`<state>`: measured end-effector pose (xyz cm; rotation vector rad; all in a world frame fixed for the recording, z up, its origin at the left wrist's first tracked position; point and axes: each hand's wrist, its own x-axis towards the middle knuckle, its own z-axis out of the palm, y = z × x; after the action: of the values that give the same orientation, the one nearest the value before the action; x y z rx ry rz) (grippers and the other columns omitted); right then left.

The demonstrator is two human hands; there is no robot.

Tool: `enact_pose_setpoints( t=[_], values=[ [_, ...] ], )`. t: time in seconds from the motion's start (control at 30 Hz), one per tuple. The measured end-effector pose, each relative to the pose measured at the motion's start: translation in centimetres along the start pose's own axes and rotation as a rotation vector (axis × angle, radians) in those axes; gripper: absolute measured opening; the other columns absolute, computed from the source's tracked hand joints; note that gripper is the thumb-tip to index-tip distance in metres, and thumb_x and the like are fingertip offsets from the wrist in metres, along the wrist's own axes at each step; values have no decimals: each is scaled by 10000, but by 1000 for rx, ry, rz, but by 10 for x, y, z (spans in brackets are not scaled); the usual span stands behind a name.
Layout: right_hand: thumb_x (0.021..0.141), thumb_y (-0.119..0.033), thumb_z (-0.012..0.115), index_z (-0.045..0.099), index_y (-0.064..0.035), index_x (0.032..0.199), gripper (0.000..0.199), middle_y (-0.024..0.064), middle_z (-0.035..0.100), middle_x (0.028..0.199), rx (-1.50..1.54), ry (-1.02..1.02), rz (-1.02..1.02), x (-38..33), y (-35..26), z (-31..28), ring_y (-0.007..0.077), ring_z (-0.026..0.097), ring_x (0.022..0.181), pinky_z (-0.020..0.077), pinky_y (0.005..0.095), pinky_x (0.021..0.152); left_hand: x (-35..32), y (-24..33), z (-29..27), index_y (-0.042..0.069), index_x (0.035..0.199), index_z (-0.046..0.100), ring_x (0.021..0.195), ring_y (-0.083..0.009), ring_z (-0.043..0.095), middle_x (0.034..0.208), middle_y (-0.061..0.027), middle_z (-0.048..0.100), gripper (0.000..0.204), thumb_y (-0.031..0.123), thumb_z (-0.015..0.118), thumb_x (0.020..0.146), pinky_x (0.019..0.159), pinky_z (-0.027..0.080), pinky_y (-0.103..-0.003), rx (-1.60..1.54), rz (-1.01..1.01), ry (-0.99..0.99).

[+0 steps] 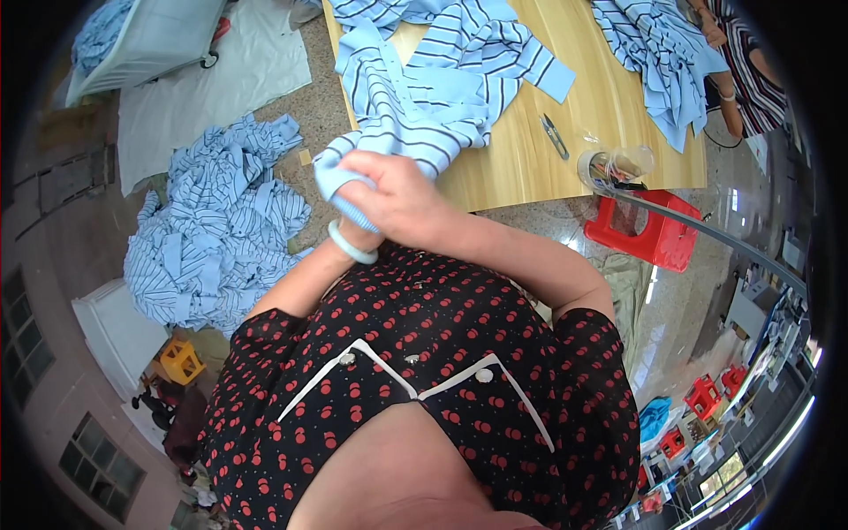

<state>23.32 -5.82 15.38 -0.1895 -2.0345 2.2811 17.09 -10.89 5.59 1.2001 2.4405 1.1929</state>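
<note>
A light blue striped shirt [424, 132] stretches from the wooden table [512, 181] toward me over its near edge. My right hand [399, 201] is closed around the bunched near end of the fabric. Part of the same shirt wraps my left hand [360, 235], which reaches up into it or behind it. Its fingers are hidden by the cloth and my right hand. A pale bracelet [352, 244] circles my left wrist. To the right on the tabletop lie thread snips [555, 138], apart from both hands.
Left on the floor is a big heap of similar striped shirts [216, 230]. Near the table's front right corner sits a clear tub [601, 168] of small items, above a red stool [645, 231]. Another person [751, 71] stands at right by more shirts [658, 66].
</note>
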Motion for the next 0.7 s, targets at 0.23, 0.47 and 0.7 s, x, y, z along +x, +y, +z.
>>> enact_pose_setpoints(
  t=[0.23, 0.47, 0.7],
  values=[
    [762, -142, 486, 537, 27, 846, 196, 151, 557, 704, 33, -445, -124, -4, -52, 34, 205, 547, 646, 417, 298, 594, 28, -29, 18, 35, 824, 533, 756, -272, 536, 850, -159, 525, 115, 99, 461, 763, 576, 414, -346, 305, -30, -26],
    [715, -118, 482, 522, 38, 799, 181, 213, 526, 630, 127, -497, -276, -1, -66, 59, 317, 538, 598, 412, 358, 549, 80, -50, 61, 48, 852, 538, 830, -285, 524, 917, -158, 519, 144, 126, 458, 761, 615, 419, -358, 587, -55, -53],
    [710, -118, 479, 527, 32, 832, 200, 186, 535, 630, 115, -361, -243, 3, -60, 35, 296, 546, 603, 412, 352, 553, 103, -114, 64, 183, 1045, 478, 1010, -339, 452, 1071, -160, 491, 296, 152, 434, 754, 793, 382, -429, 1125, -106, 199]
  ],
)
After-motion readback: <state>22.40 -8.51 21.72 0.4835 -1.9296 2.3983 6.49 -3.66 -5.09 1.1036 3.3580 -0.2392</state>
